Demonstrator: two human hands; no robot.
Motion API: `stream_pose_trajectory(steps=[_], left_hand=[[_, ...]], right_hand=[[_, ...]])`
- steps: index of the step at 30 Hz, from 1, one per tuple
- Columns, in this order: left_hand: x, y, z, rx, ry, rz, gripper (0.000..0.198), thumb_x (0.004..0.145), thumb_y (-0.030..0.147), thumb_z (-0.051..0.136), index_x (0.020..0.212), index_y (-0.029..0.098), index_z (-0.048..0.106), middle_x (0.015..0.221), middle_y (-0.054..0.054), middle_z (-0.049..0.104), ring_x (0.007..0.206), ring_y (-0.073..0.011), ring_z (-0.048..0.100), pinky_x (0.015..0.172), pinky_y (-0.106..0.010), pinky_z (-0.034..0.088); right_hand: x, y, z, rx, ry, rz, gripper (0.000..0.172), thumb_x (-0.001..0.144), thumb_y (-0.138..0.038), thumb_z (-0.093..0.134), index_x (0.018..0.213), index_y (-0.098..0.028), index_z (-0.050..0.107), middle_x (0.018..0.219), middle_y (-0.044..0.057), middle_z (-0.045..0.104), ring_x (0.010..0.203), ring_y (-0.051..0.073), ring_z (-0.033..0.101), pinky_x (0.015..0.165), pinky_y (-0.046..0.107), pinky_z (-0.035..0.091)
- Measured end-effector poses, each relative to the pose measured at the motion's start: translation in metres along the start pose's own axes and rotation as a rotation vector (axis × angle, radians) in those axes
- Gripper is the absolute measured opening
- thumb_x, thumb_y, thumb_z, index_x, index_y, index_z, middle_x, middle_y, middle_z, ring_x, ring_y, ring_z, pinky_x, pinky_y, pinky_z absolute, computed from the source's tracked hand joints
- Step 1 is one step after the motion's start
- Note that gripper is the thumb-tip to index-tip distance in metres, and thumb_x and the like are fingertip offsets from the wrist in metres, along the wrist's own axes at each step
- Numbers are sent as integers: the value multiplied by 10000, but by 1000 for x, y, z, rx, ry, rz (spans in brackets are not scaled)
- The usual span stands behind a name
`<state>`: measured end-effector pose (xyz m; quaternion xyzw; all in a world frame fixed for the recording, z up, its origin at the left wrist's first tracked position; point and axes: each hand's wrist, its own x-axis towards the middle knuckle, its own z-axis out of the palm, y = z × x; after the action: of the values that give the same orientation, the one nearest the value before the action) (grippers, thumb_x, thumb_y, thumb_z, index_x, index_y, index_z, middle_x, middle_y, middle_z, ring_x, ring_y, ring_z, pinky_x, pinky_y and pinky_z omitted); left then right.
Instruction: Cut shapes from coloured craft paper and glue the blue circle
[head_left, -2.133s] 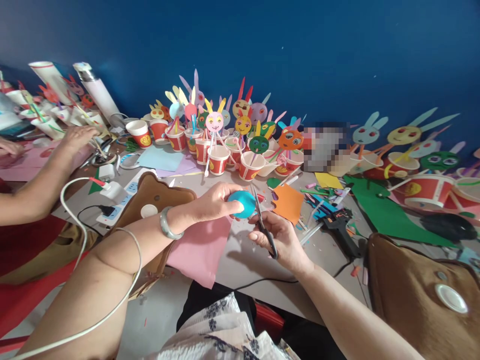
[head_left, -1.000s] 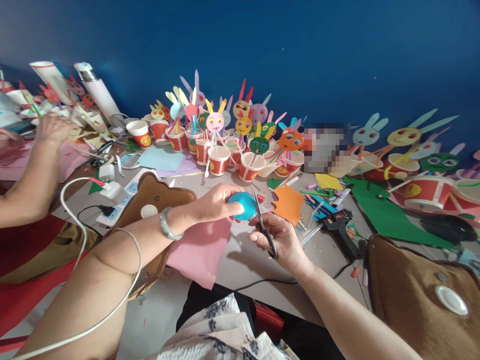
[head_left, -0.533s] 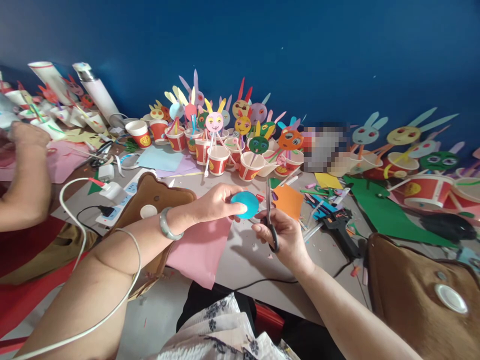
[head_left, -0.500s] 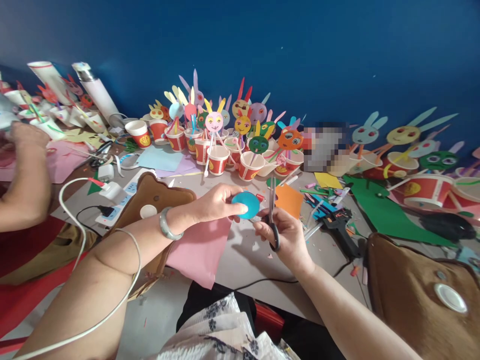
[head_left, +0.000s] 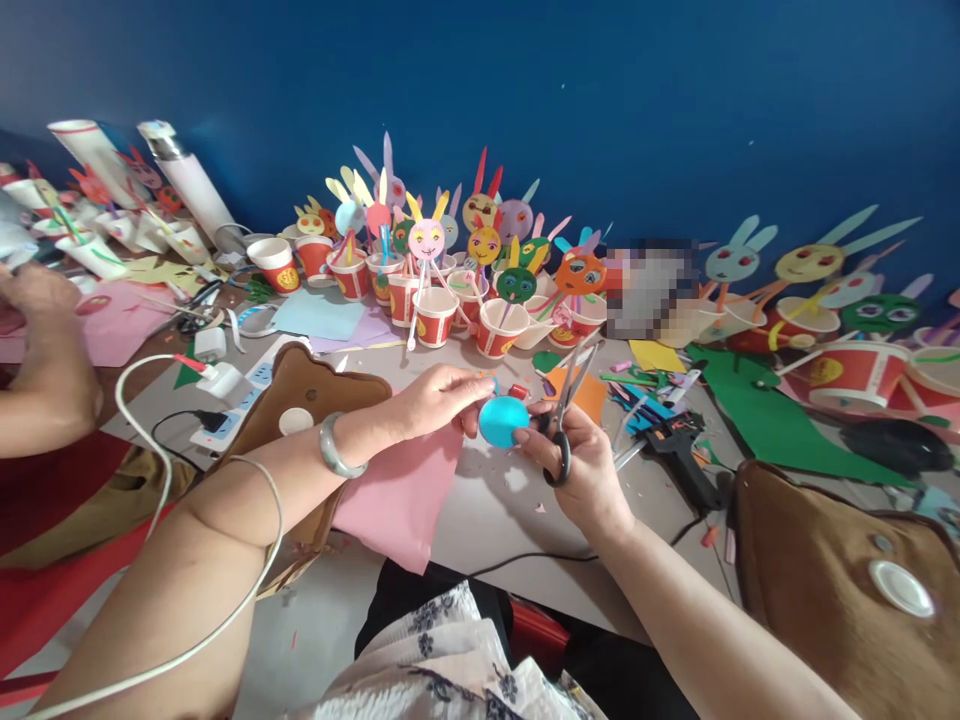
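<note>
A round piece of blue paper (head_left: pixel 504 422) is between my two hands, above the table. My left hand (head_left: pixel 442 402) is closed at its left edge, with some fingertips hidden behind it. Black-handled scissors (head_left: pixel 561 440) are in my right hand (head_left: pixel 589 470), fingers through the handles and blades pointing up and slightly parted. The right thumb tip also presses on the lower right edge of the blue circle. Beneath the left wrist lies a sheet of pink paper (head_left: pixel 405 500), and an orange paper piece (head_left: pixel 589 395) lies behind the scissors.
Paper cups (head_left: pixel 501 328) with paper rabbit faces line the wall. To the right are a black glue gun (head_left: pixel 686 465), green paper (head_left: pixel 780 430) and a brown cushion (head_left: pixel 825 570). A power strip (head_left: pixel 238 412) and another brown cushion (head_left: pixel 330 385) lie left, near another person's arm (head_left: pixel 56 350).
The blue circle has shifted slightly right and down, and my right thumb now touches it. My left thumb has lifted off its face. The scissor blades have tilted right and parted.
</note>
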<state>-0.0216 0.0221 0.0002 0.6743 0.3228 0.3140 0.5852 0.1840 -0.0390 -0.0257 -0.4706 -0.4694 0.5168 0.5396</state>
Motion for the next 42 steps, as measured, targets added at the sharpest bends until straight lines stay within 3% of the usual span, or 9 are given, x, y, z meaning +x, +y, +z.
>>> stream_pose_trajectory(steps=[5, 11, 16, 19, 22, 24, 27, 33, 42], left_hand=[[2, -6, -1, -53, 81, 12, 436, 969, 529, 531, 828, 137, 662, 617, 4, 607, 581, -99, 604, 579, -207, 505], [2, -3, 3, 32, 34, -24, 145, 825, 250, 723, 840, 136, 636, 792, -9, 663, 696, -96, 632, 657, -210, 510], [0, 5, 1, 9, -16, -82, 119, 826, 215, 700, 814, 131, 617, 659, 22, 614, 547, -70, 564, 562, -201, 450], [-5, 7, 6, 188, -241, -21, 68, 862, 199, 661, 859, 131, 666, 707, 3, 652, 570, -77, 558, 573, -212, 442], [-9, 4, 15, 529, -431, 145, 108, 888, 106, 585, 862, 146, 682, 869, -53, 715, 791, -140, 636, 747, -258, 488], [-10, 0, 19, 771, -498, 285, 143, 907, 104, 566, 825, 161, 668, 888, -66, 704, 921, -191, 632, 934, -341, 465], [-10, -5, 16, 1052, -486, 385, 190, 958, 159, 518, 822, 175, 650, 835, -60, 664, 902, -214, 602, 1089, -461, 359], [-8, -3, -1, 1173, -452, 295, 230, 950, 179, 484, 761, 170, 614, 747, -56, 644, 750, -193, 578, 828, -344, 441], [-2, 24, -21, 647, -511, -90, 158, 849, 157, 568, 798, 131, 716, 666, -20, 696, 581, -110, 594, 570, -215, 408]], right_hand=[[2, 1, 0, -3, 13, 20, 373, 621, -324, 901, 893, -228, 665, 693, -47, 614, 575, 106, 530, 530, 236, 422], [2, 4, -1, -13, 20, 11, 379, 610, -295, 896, 903, -217, 669, 701, -37, 652, 550, 103, 548, 511, 231, 435], [4, -3, -4, -136, 284, -164, 194, 735, -293, 772, 860, -221, 644, 571, -63, 582, 444, 104, 504, 443, 234, 399], [8, -4, -7, -234, 372, -269, 178, 726, -258, 757, 859, -223, 645, 614, -46, 612, 506, 121, 560, 478, 241, 420], [11, 1, -10, -312, 375, -321, 202, 702, -257, 769, 869, -220, 662, 686, -23, 658, 583, 141, 616, 540, 260, 468], [12, 4, -11, -345, 356, -347, 213, 691, -250, 767, 879, -218, 672, 733, -8, 688, 635, 158, 650, 600, 282, 505], [13, 7, -11, -368, 332, -361, 203, 693, -241, 748, 882, -217, 676, 778, 10, 715, 662, 173, 671, 631, 302, 523], [13, 6, -9, -393, 321, -370, 170, 709, -224, 708, 873, -219, 667, 727, -1, 705, 641, 169, 665, 628, 300, 522], [5, 1, -3, -472, 283, -381, 138, 750, -217, 709, 882, -220, 669, 678, -13, 690, 590, 152, 641, 625, 287, 528]])
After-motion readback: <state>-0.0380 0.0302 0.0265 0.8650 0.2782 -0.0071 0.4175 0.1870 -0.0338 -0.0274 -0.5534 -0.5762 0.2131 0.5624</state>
